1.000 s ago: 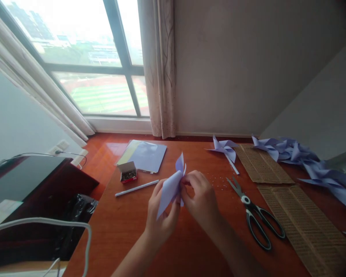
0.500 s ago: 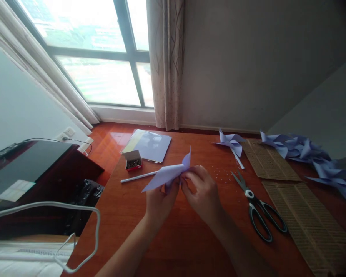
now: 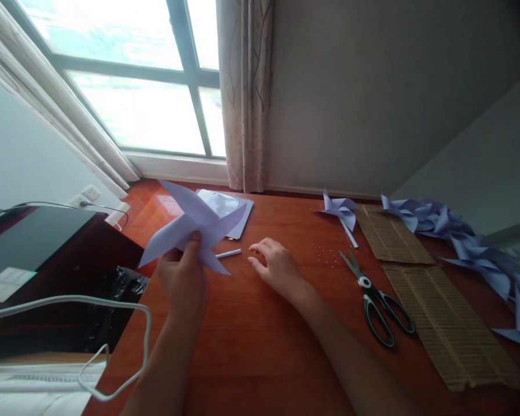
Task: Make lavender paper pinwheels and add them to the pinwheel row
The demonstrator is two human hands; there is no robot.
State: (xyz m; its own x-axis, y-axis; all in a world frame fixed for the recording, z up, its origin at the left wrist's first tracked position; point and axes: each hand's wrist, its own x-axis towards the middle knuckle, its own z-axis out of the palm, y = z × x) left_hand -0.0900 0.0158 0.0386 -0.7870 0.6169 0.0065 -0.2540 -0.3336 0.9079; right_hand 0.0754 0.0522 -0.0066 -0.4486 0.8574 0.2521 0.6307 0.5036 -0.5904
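A pale lilac paper pinwheel (image 3: 199, 216) is pinched at its middle by my left hand (image 3: 184, 268), raised above the left side of the table with its blades fanned out. Behind it lies a thin white paper stick (image 3: 229, 253), only its right end showing. My right hand (image 3: 275, 266) is just right of that stick, holding nothing, with thumb and fingers apart. The pinwheel hides the small red box seen earlier and part of the paper stack (image 3: 238, 222) at the table's far edge.
Black-handled scissors (image 3: 375, 300) lie part open at the right, beside tiny white scraps. Cardboard pieces (image 3: 450, 323) cover the right side. A pinwheel on a stick (image 3: 340, 211) lies behind the scissors; several more pinwheels (image 3: 437, 216) are heaped far right. A white cable (image 3: 147, 329) loops at left.
My left hand has carried the pinwheel left and turned its face toward me. My right hand has let go of the paper and opened beside the stick. The view has shifted slightly.
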